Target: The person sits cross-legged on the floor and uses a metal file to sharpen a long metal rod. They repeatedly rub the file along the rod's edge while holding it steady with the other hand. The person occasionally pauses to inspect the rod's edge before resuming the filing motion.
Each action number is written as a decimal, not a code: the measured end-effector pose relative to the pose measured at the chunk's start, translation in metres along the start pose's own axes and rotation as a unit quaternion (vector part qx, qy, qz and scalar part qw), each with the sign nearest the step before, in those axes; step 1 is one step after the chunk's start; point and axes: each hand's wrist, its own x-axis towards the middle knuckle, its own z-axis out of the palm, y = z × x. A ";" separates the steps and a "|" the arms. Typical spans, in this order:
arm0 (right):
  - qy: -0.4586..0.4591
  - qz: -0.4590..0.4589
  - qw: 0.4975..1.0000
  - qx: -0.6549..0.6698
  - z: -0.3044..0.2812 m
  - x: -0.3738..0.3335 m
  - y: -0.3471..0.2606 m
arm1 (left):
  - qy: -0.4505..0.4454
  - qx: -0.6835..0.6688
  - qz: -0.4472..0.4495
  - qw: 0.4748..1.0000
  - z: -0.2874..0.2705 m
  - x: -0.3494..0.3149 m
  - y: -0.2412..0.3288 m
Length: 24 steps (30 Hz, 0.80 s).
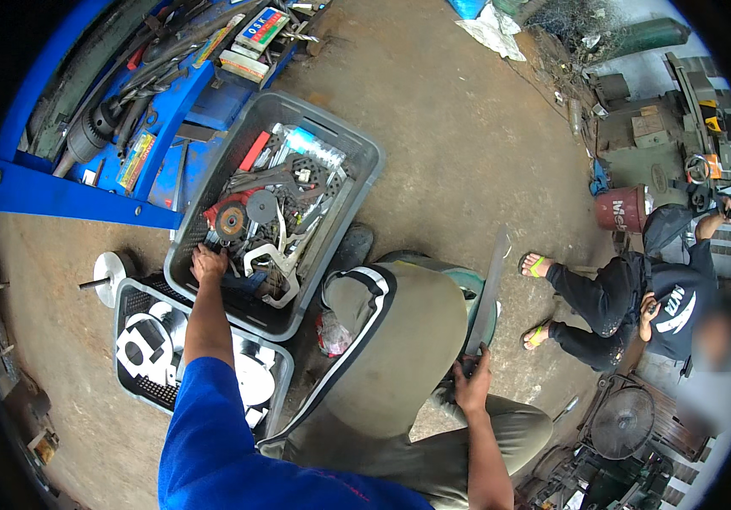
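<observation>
My left hand [210, 263] reaches into a grey plastic crate [364, 153] at its near left corner, fingers apart among the tools; their tips are partly hidden. Close to it lie an angle grinder [231, 221] with a disc, a loose grey disc [261, 206] and silver locking clamps [269, 259]. My right hand [472, 387] is closed around the dark handle of a long, flat grey blade [491, 285], which looks like a machete. The blade points away from me, beyond my right knee, over a green round basin [489, 319].
A second crate [131, 387] of white and shiny metal parts stands beside my left arm. A blue bench [85, 197] with drill bits and a drill chuck [93, 132] is at far left. At right sits another person [637, 293] near a maroon bucket [620, 209] and a fan [623, 422].
</observation>
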 end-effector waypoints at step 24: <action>-0.038 0.085 0.992 0.082 -0.039 0.012 -0.036 | 0.157 0.114 0.241 0.951 -0.074 -0.028 -0.040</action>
